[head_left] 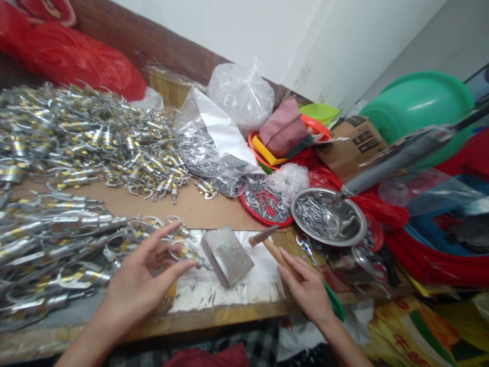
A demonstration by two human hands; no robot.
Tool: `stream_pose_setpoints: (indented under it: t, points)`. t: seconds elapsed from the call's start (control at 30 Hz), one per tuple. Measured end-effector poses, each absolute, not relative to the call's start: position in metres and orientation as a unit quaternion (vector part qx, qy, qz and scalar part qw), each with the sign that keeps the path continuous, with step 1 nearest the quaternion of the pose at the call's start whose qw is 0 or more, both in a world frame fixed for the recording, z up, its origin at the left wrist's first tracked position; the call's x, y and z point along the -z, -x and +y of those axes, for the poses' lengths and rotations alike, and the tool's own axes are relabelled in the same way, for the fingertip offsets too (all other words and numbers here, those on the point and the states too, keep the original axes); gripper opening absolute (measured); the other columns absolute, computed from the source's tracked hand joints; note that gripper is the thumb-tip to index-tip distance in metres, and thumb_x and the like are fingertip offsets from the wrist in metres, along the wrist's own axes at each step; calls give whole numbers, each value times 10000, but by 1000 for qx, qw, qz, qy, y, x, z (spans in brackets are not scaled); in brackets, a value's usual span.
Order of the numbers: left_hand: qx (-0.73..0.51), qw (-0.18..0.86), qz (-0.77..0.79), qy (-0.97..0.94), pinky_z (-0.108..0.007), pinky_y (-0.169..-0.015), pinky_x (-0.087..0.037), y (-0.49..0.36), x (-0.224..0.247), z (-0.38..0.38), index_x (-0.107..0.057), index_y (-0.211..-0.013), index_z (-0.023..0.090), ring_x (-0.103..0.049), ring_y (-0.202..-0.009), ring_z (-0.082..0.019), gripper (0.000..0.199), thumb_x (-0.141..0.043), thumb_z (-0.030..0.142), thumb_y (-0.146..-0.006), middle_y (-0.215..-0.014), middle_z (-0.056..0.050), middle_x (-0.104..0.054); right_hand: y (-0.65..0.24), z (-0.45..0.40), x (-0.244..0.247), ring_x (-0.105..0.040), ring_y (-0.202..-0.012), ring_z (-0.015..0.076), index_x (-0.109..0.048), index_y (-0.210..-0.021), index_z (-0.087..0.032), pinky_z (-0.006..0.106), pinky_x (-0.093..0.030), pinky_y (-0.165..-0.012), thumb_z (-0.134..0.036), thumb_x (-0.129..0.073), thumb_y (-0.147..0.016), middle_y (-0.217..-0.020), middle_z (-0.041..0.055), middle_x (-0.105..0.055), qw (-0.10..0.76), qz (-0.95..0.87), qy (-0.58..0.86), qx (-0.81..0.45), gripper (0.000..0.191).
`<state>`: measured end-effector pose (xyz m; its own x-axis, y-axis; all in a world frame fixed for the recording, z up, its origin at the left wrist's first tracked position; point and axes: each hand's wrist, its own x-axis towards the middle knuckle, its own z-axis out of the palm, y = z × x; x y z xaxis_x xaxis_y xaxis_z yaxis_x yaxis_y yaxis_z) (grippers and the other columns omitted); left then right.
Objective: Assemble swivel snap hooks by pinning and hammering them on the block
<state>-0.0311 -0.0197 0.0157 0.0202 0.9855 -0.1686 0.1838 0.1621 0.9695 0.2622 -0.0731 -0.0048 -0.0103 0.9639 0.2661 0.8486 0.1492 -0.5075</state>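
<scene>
My left hand holds a small silver-and-yellow metal fitting between thumb and fingers, just left of a grey metal block. The block rests on a white, marked sheet near the table's front edge. My right hand is wrapped round the wooden handle of a small hammer, whose head hangs over the sheet to the right of the block, not touching it. Many similar fittings lie beside my left hand.
A large heap of fittings covers the back left. Behind the block are a plastic bag of metal parts, a red tray and a steel bowl of pins. A grey arm-like tool reaches in from the right.
</scene>
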Motion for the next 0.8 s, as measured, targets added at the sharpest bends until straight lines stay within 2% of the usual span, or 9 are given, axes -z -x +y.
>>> stream_pose_setpoints:
  t: [0.07,0.13,0.2,0.27,0.37,0.47,0.53,0.67,0.8]
  points:
    - [-395,291,655,-574,-409,-827,-434,51,-17,-14,-485,-1145,248,-596,-881,-267,584,-642,437,-615,-915,-51,-646,-275,-63,9,-627,-779,188,-602,-1078,-183,290,-506,-681,-311,-492,-814,-872,71,-663,214,-701,672,-106,313]
    - [-377,114,647,-653,-397,-869,-396,67,-15,-7,-573,-1037,189,-570,-917,-263,415,-578,414,-688,-978,-99,-637,-277,-50,8,-618,-762,190,-639,-1007,-190,305,-493,-682,-323,-479,-821,-834,63,-656,164,-713,675,-97,279]
    - [-306,25,627,-716,-406,-859,-381,76,-14,1,-628,-928,161,-558,-910,-264,305,-531,378,-736,-926,-120,-656,-268,-33,3,-597,-795,180,-644,-986,-195,299,-472,-715,-315,-463,-833,-856,57,-636,173,-724,664,-70,266]
    - [-215,-17,631,-745,-454,-807,-371,77,-17,9,-662,-829,164,-533,-929,-305,277,-494,373,-759,-894,-136,-656,-256,-8,-4,-572,-864,164,-632,-1004,-189,274,-443,-771,-290,-442,-848,-927,57,-615,203,-728,654,-37,266]
    - [-156,-32,643,-749,-494,-752,-350,70,-31,24,-674,-785,162,-466,-991,-377,351,-446,428,-767,-1012,-177,-599,-242,39,-8,-542,-930,175,-620,-1032,-189,277,-405,-824,-265,-465,-837,-992,69,-594,200,-723,661,-2,261]
    - [-179,14,647,-741,-410,-786,-360,60,-46,49,-633,-882,127,-493,-979,-319,390,-345,384,-824,-1007,-171,-596,-240,80,0,-551,-897,207,-615,-1053,-203,301,-406,-789,-276,-551,-778,-952,82,-599,181,-716,674,0,292]
    - [-179,31,656,-732,-377,-752,-386,55,-49,73,-578,-983,110,-540,-932,-296,364,-318,319,-838,-987,-172,-609,-240,98,9,-564,-851,200,-630,-1032,-205,285,-412,-756,-275,-581,-754,-899,81,-605,179,-711,680,-3,291]
    - [-173,79,688,-700,-408,-638,-420,46,-38,120,-578,-960,89,-595,-829,-368,314,-443,282,-752,-907,-230,-647,-239,106,22,-573,-820,180,-681,-914,-188,256,-408,-741,-262,-556,-770,-859,78,-621,201,-696,689,-1,205]
    - [-201,113,691,-685,-453,-667,-429,38,-29,141,-564,-1019,88,-588,-865,-405,389,-521,247,-667,-896,-236,-651,-242,104,28,-588,-775,180,-698,-795,-160,264,-414,-731,-204,-521,-775,-795,78,-654,236,-673,701,-3,184]
